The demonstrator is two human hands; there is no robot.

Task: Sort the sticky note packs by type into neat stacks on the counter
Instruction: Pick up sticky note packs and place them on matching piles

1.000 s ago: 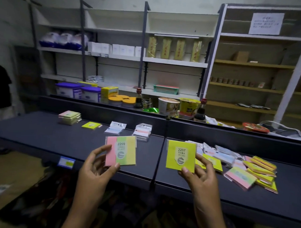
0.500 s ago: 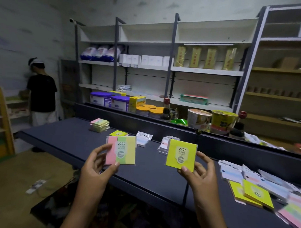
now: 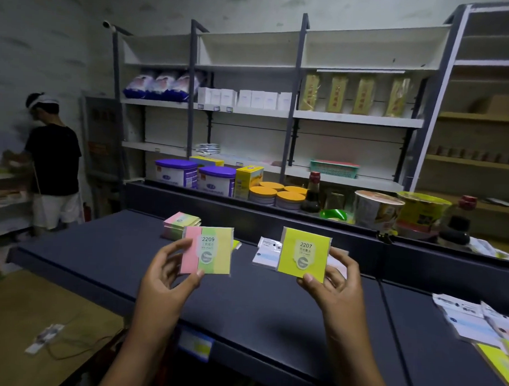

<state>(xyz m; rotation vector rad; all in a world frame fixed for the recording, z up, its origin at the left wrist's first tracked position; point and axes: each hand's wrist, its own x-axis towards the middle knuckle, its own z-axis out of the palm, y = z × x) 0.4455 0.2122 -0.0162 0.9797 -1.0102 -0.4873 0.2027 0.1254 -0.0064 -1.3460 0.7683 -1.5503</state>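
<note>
Left hand (image 3: 169,272): pinched the flat pink, green and yellow striped sticky note pack (image 3: 207,250) at its lower edge, held upright above the dark counter (image 3: 101,262).
Right hand (image 3: 335,282): pinched the flat square lime-yellow sticky note pack (image 3: 303,253) by its bottom corner.
Handling: both looked light and fairly stiff, film-wrapped, likely slippery; edges were the safest hold.
Destination: the matching striped stack (image 3: 178,225) sat just behind; white packs (image 3: 267,252) lay beside.
</note>
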